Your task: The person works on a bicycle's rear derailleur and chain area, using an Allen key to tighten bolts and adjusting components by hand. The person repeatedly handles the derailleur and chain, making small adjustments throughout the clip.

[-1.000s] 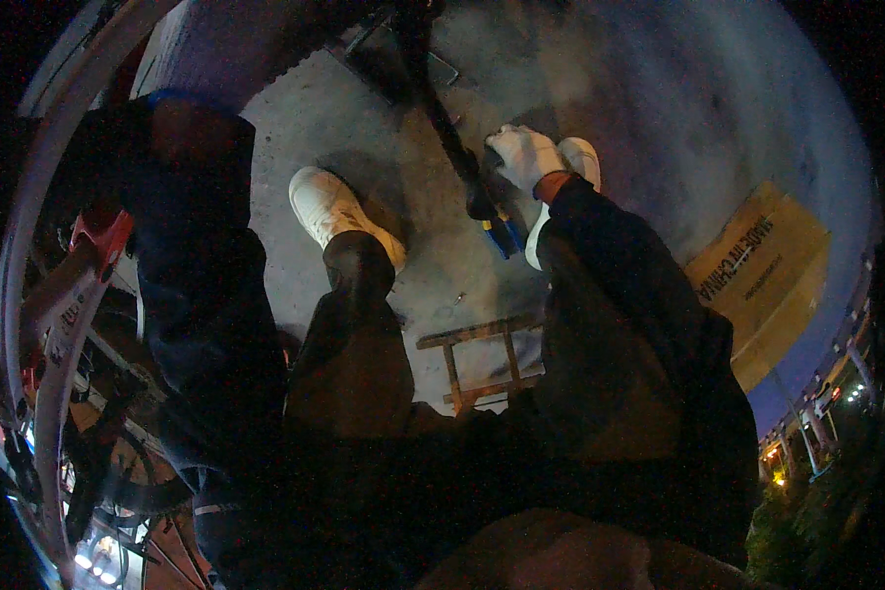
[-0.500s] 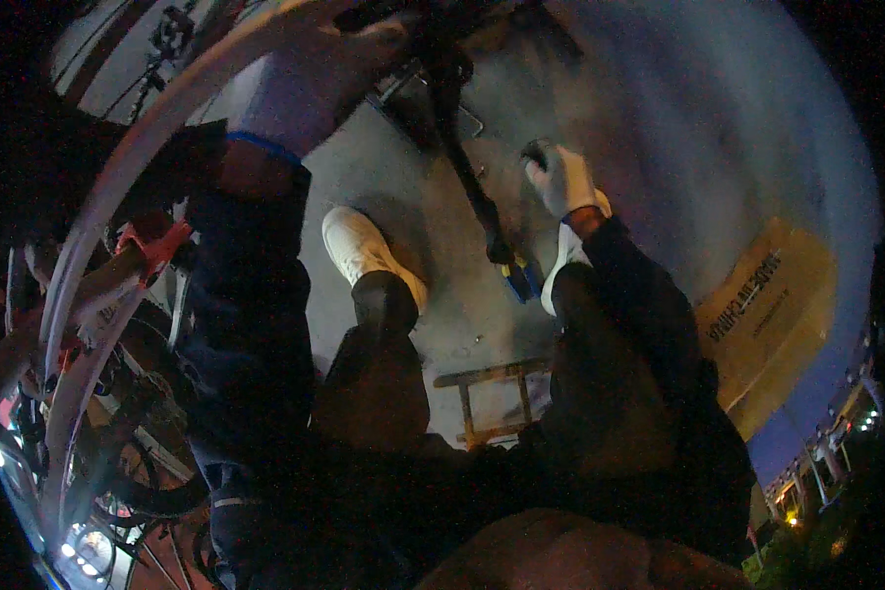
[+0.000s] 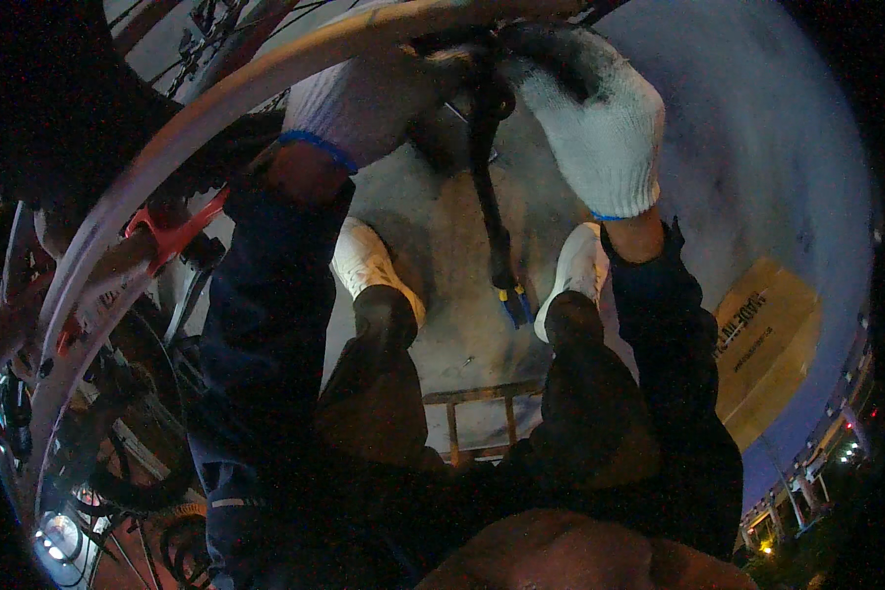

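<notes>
My left hand [image 3: 369,103], in a white knit glove with a blue cuff, reaches under the pale curved rim [image 3: 182,118] of a bicycle wheel. Its fingers are lost in shadow beside dark parts at the top. My right hand [image 3: 610,128], gloved alike and smudged black, is curled at a black part at the top. What it grips is hidden. Between both hands a long black bar [image 3: 487,177] runs downward. Beyond its lower end lies a blue and yellow piece [image 3: 514,307], by my right shoe; I cannot tell whether they are joined.
My white shoes [image 3: 369,261] stand apart on the grey floor. A small wooden frame [image 3: 482,395] sits between my legs. Flattened cardboard [image 3: 772,349] lies at the right. More bicycle parts, with a red-orange piece [image 3: 179,231], crowd the left side.
My right hand has risen from beside my right shoe to the dark parts at the top. My left hand has shifted slightly right, still under the rim.
</notes>
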Demonstrator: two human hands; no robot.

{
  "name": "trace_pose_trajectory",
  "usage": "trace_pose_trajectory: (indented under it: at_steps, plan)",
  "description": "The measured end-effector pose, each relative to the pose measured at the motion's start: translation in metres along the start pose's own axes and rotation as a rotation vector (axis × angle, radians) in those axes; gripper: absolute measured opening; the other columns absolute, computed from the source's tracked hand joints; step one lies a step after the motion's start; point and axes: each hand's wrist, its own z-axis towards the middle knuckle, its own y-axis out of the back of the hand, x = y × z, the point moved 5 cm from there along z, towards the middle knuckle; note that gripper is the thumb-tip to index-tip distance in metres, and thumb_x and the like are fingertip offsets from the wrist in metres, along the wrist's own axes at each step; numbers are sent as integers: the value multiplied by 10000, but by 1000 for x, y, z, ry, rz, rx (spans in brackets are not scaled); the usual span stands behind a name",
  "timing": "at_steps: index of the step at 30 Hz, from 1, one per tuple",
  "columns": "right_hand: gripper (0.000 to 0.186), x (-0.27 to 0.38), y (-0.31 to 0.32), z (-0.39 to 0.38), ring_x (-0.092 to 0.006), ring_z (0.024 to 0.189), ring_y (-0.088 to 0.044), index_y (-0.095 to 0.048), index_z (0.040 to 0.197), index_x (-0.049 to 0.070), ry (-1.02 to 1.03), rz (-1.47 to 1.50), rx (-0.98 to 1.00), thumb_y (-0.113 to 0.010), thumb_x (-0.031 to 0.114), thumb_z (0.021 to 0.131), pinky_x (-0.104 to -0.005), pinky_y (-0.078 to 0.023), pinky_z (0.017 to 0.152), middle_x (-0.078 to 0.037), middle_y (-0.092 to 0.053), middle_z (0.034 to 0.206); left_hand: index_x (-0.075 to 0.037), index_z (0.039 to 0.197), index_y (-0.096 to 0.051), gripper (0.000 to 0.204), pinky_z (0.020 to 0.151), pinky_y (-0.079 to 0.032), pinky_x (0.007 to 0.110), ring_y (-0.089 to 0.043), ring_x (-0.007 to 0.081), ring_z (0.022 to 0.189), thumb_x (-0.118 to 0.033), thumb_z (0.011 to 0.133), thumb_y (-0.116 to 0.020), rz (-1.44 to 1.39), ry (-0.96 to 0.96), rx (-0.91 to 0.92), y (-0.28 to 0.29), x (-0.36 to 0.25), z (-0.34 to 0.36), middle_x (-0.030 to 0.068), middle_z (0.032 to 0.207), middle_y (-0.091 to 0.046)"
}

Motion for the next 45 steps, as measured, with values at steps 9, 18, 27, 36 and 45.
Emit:
trace_pose_trajectory:
  at_steps: [9, 18, 27, 36, 45]
  plan:
    - [243, -5, -4, 1, -213, 892, -757, -766, 1088, 75, 13, 21, 25, -803, 103, 849, -323, -585, 780, -91, -778, 1009, -21, 1258, -537, 269, 799, -492, 276, -543, 143, 962, -93, 1010, -615, -450, 103, 48, -2, 16, -13, 56, 1117, -545]
    - [239, -19, -12, -2, -179, 918, -749, -754, 1091, 60, -138, 105, -1, -793, 114, 862, -317, -578, 822, -91, -780, 1018, -23, 1273, -513, 293, 804, -500, 311, -550, 167, 1007, -129, 1018, -612, -501, 72, 2, -3, 15, -12, 71, 1158, -533]
    - [381, -9, -11, 1, -189, 1045, -664, -653, 1272, 2, -222, 381, 69, -629, 283, 1016, -333, -534, 894, -123, -704, 1174, -32, 1275, -557, 428, 772, -520, 368, -604, 214, 926, -355, 1004, -633, 475, 232, 1, 7, -26, -9, 123, 1064, -609]
    - [486, -167, -74, -78, -378, 1006, -710, -705, 1146, -7, -603, -129, 292, -721, 414, 903, -442, -562, 874, -236, -726, 1113, -32, 1348, -571, 447, 725, -544, 368, -643, 220, 921, -315, 1005, -625, 235, 73, 44, 4, -23, -4, 144, 1087, -659]
    - [258, -153, -207, -133, -357, 859, -732, -693, 1081, 22, -452, -439, 910, -558, 214, 975, -472, -599, 744, -178, -746, 1014, -99, 1280, -627, 342, 680, -547, 345, -661, 222, 867, -311, 1013, -602, 665, -143, 7, 13, 0, 3, 124, 990, -651]
